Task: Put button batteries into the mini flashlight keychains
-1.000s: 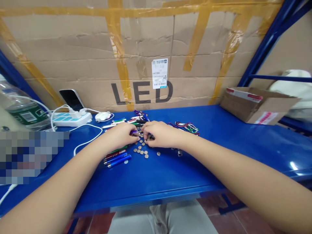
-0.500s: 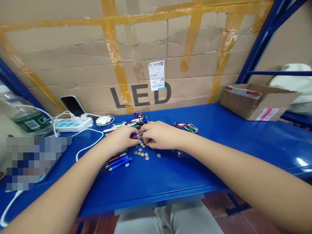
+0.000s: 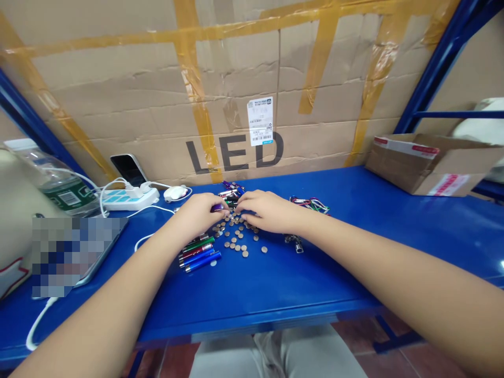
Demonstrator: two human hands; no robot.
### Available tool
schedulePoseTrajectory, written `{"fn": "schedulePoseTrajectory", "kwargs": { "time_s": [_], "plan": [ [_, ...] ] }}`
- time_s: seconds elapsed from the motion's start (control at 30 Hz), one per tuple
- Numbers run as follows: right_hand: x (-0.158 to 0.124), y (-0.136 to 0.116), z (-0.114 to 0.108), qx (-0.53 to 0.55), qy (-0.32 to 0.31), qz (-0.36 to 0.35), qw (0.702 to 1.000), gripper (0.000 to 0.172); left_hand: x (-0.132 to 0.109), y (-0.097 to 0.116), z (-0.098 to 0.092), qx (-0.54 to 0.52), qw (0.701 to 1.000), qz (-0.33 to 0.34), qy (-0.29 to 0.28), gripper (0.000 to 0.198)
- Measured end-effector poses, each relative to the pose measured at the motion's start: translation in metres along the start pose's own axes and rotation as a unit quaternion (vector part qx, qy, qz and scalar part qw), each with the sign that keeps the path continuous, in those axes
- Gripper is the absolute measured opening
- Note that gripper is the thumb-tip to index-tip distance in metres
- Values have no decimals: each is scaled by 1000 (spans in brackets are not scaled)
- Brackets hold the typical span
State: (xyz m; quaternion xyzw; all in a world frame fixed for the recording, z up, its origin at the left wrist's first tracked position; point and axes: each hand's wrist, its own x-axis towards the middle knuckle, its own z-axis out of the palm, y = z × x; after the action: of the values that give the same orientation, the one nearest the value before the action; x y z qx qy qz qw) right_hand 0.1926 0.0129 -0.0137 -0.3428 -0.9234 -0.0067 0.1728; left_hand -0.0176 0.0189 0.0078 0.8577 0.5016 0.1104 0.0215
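Observation:
My left hand (image 3: 200, 210) is closed round a small purple tube (image 3: 217, 208), a little torch body by its look. My right hand (image 3: 264, 210) rests just to its right, fingers curled and pinched at the tube's end; what they hold is too small to make out. Below both hands lie several small round button cells (image 3: 235, 237) scattered on the blue table (image 3: 275, 278). A row of coloured tubes (image 3: 199, 253), green, red and blue, lies at the lower left of the cells. More tubes (image 3: 231, 189) are heaped behind my hands.
Coloured carabiner clips (image 3: 311, 203) lie right of my right hand, small metal caps (image 3: 294, 241) near my wrist. At the left are a white power strip (image 3: 128, 198), a phone (image 3: 126, 168), a water bottle (image 3: 55, 178) and white cables. An open carton (image 3: 429, 164) stands at the far right.
Both hands have lifted slightly away from the cells towards the back, so more cells show below them. The camera has shifted a little; the hands stay together on the purple tube.

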Motion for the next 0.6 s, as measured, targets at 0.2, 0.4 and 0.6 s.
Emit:
{"fn": "schedulePoseTrajectory", "kwargs": {
  "time_s": [0.2, 0.4, 0.6],
  "plan": [
    [0, 0, 4, -4, -33, -3, 999, 28, 3, 3, 4, 25, 999, 19, -42, 26],
    [1, 5, 3, -11, -5, 2, 1000, 20, 6, 2, 5, 15, 997, 35, -61, 28],
    [2, 3, 2, -15, -25, 30, 999, 17, 7, 3, 4, 5, 995, 33, -90, 25]
  ]
}}
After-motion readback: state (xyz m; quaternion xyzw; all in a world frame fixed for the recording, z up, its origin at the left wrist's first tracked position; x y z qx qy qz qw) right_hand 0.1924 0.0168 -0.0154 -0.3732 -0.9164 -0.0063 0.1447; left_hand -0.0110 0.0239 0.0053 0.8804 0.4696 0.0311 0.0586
